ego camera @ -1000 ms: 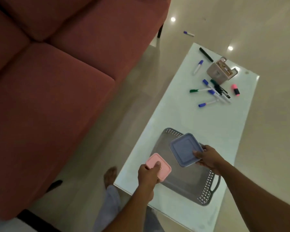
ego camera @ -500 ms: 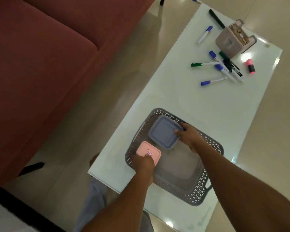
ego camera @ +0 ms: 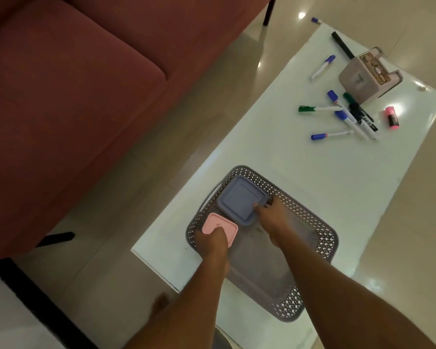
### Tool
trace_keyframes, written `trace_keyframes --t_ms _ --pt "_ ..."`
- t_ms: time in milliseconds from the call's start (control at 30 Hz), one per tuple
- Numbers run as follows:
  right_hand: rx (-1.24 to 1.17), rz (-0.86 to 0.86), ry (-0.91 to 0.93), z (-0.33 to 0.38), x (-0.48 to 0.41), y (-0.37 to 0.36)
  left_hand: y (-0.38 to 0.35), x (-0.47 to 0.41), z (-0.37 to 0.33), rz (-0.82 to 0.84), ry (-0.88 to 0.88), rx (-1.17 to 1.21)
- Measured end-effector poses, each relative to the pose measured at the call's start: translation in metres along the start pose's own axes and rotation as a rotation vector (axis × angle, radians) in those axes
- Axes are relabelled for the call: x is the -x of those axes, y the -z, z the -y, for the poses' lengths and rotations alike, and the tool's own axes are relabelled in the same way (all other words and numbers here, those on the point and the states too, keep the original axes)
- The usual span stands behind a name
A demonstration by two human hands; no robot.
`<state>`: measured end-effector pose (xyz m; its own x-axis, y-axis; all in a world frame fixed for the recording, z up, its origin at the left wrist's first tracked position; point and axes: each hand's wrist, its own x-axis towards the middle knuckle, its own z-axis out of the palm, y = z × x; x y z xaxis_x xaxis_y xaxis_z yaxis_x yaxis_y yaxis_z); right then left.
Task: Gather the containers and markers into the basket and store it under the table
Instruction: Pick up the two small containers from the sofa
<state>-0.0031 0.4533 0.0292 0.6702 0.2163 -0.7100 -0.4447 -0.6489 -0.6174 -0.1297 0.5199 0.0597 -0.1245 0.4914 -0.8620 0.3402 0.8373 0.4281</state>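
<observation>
A grey perforated basket (ego camera: 322, 244) sits on the near end of the white glass table (ego camera: 275, 157). Inside its far corner lies a blue square container (ego camera: 239, 199), and my right hand (ego camera: 271, 214) grips its near right edge. Beside it, in the basket's left corner, is a smaller pink container (ego camera: 218, 224), with my left hand (ego camera: 212, 241) closed over its near side. Several markers (ego camera: 347, 117) with blue, green and black caps lie scattered at the table's far end, next to a pink highlighter (ego camera: 391, 117).
A beige box-shaped container (ego camera: 365, 78) stands at the far end beside a black marker (ego camera: 341, 47). One blue-capped marker (ego camera: 315, 20) lies on the floor beyond the table. A red sofa (ego camera: 73, 96) runs along the left. My bare foot (ego camera: 159, 302) shows below the table's near edge.
Both hands have lowered the two containers from above the basket down into it, the blue one to the far corner, the pink one to the left corner. The view shifted closer.
</observation>
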Motion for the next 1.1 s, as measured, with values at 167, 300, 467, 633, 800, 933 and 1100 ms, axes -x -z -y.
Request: trace_keyframes --t_ms 167,300,467,633,800,933,1100 --pt "-0.018 0.047 0.062 -0.011 0.026 0.003 0.009 0.010 -0.010 0.019 -0.110 0.121" --pt "0.092 0.131 0.028 -0.030 0.057 0.005 0.014 0.029 -0.001 0.039 -0.182 0.136" --pt "0.318 0.209 0.184 -0.059 0.116 0.023 0.052 0.094 0.056 0.052 -0.576 -0.396" --pt "0.673 0.292 0.454 -0.094 0.216 0.089 0.117 0.193 0.142 0.032 -0.660 -0.704" --pt "0.727 0.285 0.524 -0.113 0.291 0.174 0.134 0.283 0.190 0.041 -0.726 -0.832" --pt "0.800 0.271 0.518 -0.122 0.319 0.249 0.117 0.339 0.213 0.060 -0.718 -0.872" --pt "0.819 0.194 0.518 -0.117 0.330 0.340 0.073 0.402 0.224 0.057 -0.771 -0.965"
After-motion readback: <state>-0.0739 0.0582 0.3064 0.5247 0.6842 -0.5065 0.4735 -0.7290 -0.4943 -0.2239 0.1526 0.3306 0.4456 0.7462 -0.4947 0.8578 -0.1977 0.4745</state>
